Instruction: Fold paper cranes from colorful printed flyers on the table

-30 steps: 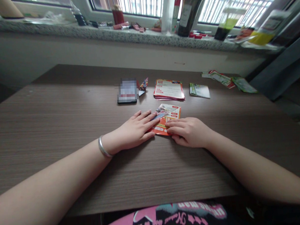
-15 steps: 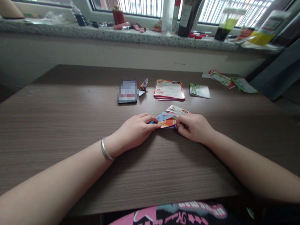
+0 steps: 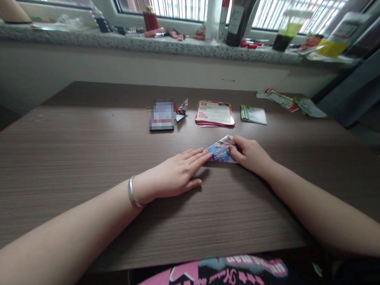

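Note:
A folded piece of printed paper, mostly blue with a white flap at its upper corner, lies on the table between both hands. My left hand is stretched flat, its fingertips resting on the paper's left tip and its thumb apart on the table side. My right hand pinches the right end of the paper with curled fingers, hiding that edge. Beyond the paper is a stack of printed cards with red borders.
A phone-like device with a blurred screen lies beside a small folded paper figure. Right of the stack are a green-and-white paper packet and loose paper strips. Bottles crowd the granite windowsill.
The paper's orange inside is now covered, leaving a blue face up. My left hand has opened from a pinch to flat fingers; my right hand shifted slightly right.

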Demonstrator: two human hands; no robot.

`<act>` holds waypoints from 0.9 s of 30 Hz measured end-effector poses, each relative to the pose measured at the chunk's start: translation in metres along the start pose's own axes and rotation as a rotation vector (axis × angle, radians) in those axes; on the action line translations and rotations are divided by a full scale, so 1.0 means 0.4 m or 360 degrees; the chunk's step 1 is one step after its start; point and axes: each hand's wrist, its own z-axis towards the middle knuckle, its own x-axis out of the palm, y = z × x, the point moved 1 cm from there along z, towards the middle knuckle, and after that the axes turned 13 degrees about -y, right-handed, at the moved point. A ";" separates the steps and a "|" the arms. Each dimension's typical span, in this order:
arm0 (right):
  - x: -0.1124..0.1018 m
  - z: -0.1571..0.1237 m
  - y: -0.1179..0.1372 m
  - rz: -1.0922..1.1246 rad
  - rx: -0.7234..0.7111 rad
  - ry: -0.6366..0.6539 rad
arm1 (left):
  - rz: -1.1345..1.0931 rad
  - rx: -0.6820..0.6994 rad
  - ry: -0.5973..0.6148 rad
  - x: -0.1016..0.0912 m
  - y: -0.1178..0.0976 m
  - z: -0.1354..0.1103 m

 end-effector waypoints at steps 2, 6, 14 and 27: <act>0.002 0.003 -0.004 -0.0054 0.0048 0.0010 | -0.0009 0.0028 0.0000 0.003 0.004 -0.001; 0.001 0.008 -0.009 -0.0182 0.0112 0.0033 | -0.0040 0.0060 -0.0029 0.004 0.008 -0.002; 0.002 0.016 -0.012 -0.0231 0.0034 0.0042 | 0.0007 -0.0009 -0.0039 0.003 -0.002 0.001; -0.006 0.028 -0.045 -0.0275 -0.0122 0.0127 | 0.0004 -0.0025 -0.0172 -0.012 -0.005 0.012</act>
